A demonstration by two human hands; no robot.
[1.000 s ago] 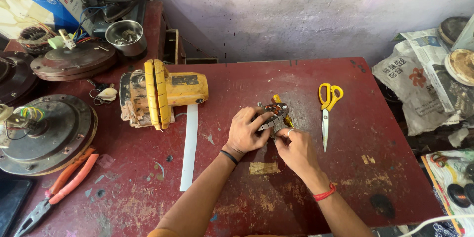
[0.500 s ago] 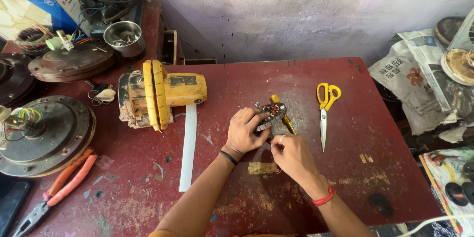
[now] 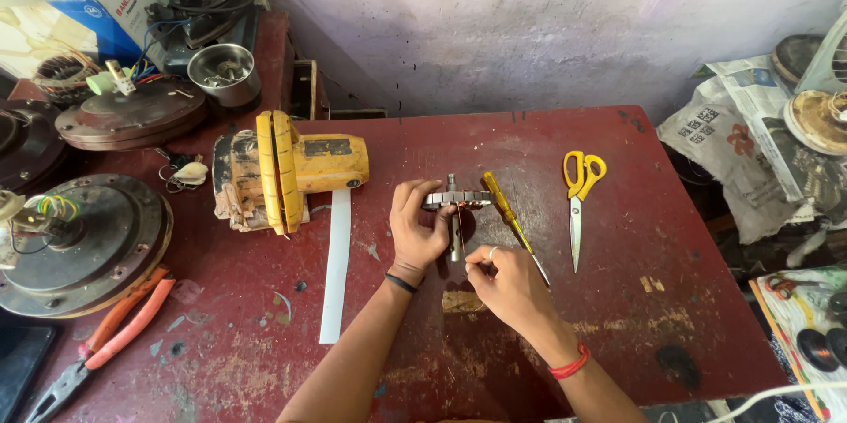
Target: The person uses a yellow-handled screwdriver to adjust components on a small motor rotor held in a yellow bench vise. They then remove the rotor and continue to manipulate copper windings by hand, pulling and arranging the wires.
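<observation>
One worn red table [image 3: 706, 317], pale wall [image 3: 529, 26]

Dull grey metal is seen on the rotor part [image 3: 454, 201]. Glossy yellow plastic is shown on scissors handles [image 3: 583, 166] and screwdriver [image 3: 505, 207]. The desk [image 3: 688, 299] is painted dark red, scuffed, rough; paper strip [image 3: 336, 264] matt white.

Both hands close together, left [image 3: 419, 224] fingers curled, right [image 3: 505, 282] fingertips pinched.
</observation>
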